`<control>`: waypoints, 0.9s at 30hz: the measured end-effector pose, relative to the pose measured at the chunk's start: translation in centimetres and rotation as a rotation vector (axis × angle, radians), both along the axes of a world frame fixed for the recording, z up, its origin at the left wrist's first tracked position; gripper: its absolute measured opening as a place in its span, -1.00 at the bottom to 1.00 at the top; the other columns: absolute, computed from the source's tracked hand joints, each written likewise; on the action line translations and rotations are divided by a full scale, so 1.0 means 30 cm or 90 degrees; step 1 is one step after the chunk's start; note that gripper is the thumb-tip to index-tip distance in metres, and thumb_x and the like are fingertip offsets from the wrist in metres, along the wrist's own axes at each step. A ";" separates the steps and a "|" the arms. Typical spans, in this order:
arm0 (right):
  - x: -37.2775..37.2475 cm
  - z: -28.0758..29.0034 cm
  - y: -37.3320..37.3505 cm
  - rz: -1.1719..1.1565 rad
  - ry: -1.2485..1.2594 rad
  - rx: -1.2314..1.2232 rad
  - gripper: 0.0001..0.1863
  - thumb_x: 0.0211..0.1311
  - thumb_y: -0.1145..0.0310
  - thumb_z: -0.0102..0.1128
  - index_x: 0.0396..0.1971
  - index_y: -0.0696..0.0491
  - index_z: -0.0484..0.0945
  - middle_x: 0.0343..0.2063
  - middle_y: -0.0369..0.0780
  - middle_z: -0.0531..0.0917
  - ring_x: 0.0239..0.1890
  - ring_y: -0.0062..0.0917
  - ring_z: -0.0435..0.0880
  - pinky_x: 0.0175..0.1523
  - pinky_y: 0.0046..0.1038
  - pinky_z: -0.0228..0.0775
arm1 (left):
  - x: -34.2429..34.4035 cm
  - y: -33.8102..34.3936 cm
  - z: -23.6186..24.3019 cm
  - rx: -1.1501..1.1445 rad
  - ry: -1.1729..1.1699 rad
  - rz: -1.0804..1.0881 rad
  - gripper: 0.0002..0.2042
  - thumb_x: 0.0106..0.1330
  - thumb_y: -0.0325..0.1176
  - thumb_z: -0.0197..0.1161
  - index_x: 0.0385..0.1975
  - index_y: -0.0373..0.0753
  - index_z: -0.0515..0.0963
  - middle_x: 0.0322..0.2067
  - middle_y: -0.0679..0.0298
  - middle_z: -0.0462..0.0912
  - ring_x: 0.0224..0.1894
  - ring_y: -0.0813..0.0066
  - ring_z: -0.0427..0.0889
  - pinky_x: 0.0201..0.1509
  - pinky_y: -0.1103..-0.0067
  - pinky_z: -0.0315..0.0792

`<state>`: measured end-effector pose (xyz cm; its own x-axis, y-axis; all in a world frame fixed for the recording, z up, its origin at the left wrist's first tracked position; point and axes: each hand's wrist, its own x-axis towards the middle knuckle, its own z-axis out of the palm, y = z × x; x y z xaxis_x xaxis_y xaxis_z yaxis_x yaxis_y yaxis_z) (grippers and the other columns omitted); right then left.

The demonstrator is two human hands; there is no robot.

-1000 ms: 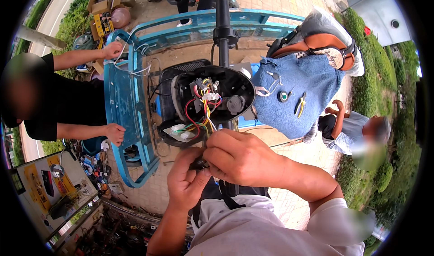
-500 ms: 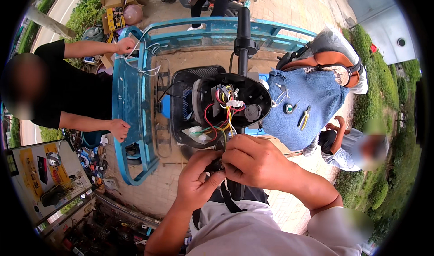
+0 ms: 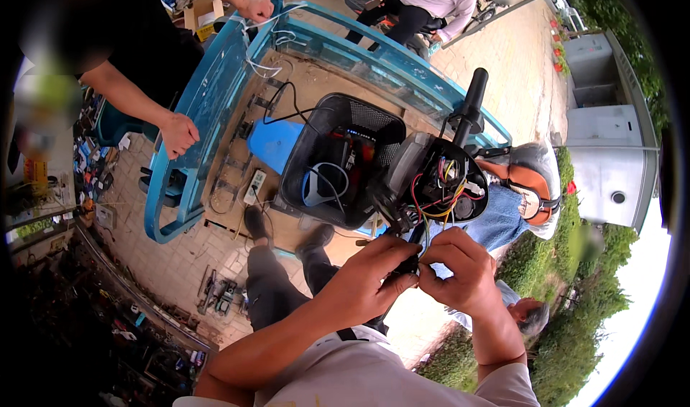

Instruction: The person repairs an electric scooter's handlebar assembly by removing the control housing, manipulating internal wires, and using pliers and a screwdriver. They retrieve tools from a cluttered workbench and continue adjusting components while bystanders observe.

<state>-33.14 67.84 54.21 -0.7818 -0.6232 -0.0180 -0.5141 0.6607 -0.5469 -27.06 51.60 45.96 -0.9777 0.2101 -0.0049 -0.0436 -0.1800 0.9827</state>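
Observation:
Both hands work close together just below an opened black handlebar housing (image 3: 425,159) with red, yellow and green wires (image 3: 443,204) spilling from it. My left hand (image 3: 374,274) is closed around a small black part (image 3: 409,264), mostly hidden by the fingers; its exact kind I cannot make out. Right beside it, my right hand (image 3: 458,269) is pinched at the thin wires running down to that part. What sits between its fingertips is too small to tell. A black grip (image 3: 471,99) sticks out on the housing's far side.
Left of the housing is a black basket (image 3: 341,112) with cables inside. Beyond stands a blue metal cart frame (image 3: 190,130), where a co-worker's hand (image 3: 180,135) rests. A blue cloth (image 3: 496,223) and orange-brown seat (image 3: 528,184) lie to the right. A power strip (image 3: 253,187) is near the basket.
The view has turned, so the housing and my hands now appear further right and the basket's inside shows. My right hand has drawn slightly apart from my left, which keeps the black part.

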 end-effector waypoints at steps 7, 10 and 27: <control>0.009 0.002 -0.021 0.016 0.009 0.081 -0.78 -0.26 0.65 0.32 -0.50 0.13 0.56 -0.45 -0.18 0.56 -0.49 -0.39 0.59 -0.42 -0.45 0.46 | 0.023 0.009 -0.048 0.093 0.011 0.021 -0.63 0.22 -0.42 0.31 0.01 -0.38 0.47 -0.12 0.04 0.50 -0.10 0.07 0.54 -0.04 0.38 0.45; 0.014 -0.005 -0.022 0.021 0.017 0.097 -0.78 -0.27 0.66 0.31 -0.50 0.15 0.56 -0.45 -0.17 0.56 -0.47 -0.37 0.59 -0.40 -0.45 0.46 | 0.034 0.023 -0.073 0.124 0.023 0.036 -0.64 0.22 -0.42 0.30 0.00 -0.39 0.48 -0.12 0.05 0.49 -0.10 0.07 0.54 -0.04 0.37 0.45; 0.001 0.014 -0.006 0.056 0.004 0.037 -0.78 -0.20 0.63 0.34 -0.46 0.14 0.55 -0.42 -0.18 0.54 -0.44 -0.34 0.59 -0.38 -0.40 0.47 | 0.024 0.024 -0.026 0.027 0.037 0.052 -0.67 0.23 -0.43 0.28 -0.01 -0.37 0.50 -0.16 0.09 0.53 -0.23 0.25 0.59 -0.18 0.48 0.48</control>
